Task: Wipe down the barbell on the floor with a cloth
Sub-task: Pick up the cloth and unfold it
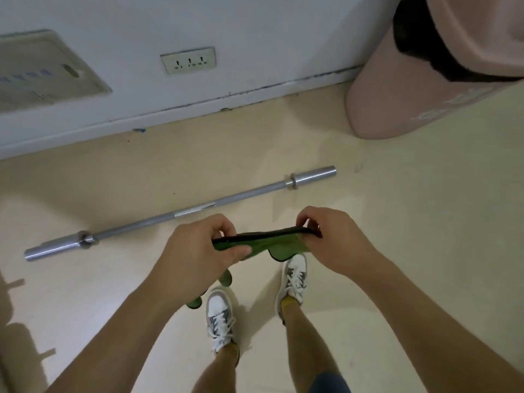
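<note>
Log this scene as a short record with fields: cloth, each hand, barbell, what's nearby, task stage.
green cloth: black edge, held taut between both hands
left hand: pinches the cloth's left end
right hand: pinches the cloth's right end
barbell: no plates, lies on the floor by the wall, untouched
nearby: pink bin, wall socket
task stage: wiping not yet begun

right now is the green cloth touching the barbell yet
Apart. The head view shows the green cloth stretched in the air between the left hand and right hand, with bare floor between it and the barbell.
</note>
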Demonstrator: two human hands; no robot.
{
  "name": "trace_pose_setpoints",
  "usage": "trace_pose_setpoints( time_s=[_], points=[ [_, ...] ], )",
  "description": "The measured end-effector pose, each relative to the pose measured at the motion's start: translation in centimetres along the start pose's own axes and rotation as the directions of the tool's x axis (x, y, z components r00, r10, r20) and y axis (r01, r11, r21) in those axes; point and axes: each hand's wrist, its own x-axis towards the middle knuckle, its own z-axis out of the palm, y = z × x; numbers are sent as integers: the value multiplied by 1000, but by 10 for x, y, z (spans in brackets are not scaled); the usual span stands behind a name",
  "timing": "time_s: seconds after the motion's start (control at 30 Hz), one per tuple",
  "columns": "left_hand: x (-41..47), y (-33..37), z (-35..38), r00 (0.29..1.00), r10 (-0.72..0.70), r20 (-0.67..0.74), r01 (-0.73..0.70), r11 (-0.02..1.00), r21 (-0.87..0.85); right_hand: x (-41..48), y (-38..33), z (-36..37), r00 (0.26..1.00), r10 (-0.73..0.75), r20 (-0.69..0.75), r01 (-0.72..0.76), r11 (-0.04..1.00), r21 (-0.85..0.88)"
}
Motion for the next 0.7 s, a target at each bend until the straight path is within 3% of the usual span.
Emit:
trace_pose_setpoints(
  time_s=[0.1, 0.17, 0.23, 0.3, 0.37, 0.4, 0.5, 0.6, 0.7],
  points=[
    [37, 7, 36, 990, 102, -97, -89, 987, 131, 38, 29, 3, 986, 110, 123, -134, 969, 208],
    [61, 10, 62, 986, 43, -164, -52, 997, -49, 55, 41, 6, 956, 168, 240, -261, 859, 440],
    [83, 13, 85, 985, -102, -140, 51, 944, -327, 67, 52, 8, 923, 210, 322, -366, 738, 566],
    [105, 15, 109, 985, -161, -54, 109, 843, -527, 77, 66, 17, 884, 246, 398, -467, 522, 713],
    [124, 16, 134, 995, -96, -14, 68, 797, -600, 87, 83, 27, 871, 158, 465, -491, 266, 830],
    [132, 16, 148, 999, -54, -7, 38, 796, -604, 91, 91, 32, 885, 99, 455, -465, 229, 855],
    [147, 11, 182, 992, 94, 86, -18, 771, -637, 107, 111, 42, 938, 101, 332, -347, 306, 886],
    [167, -4, 201, 949, 202, 241, 53, 651, -757, 126, 140, 47, 966, 168, 198, -253, 440, 862],
    [201, -18, 213, 943, 281, 175, -74, 694, -717, 142, 168, 51, 975, 137, 173, -218, 466, 858]
  ],
)
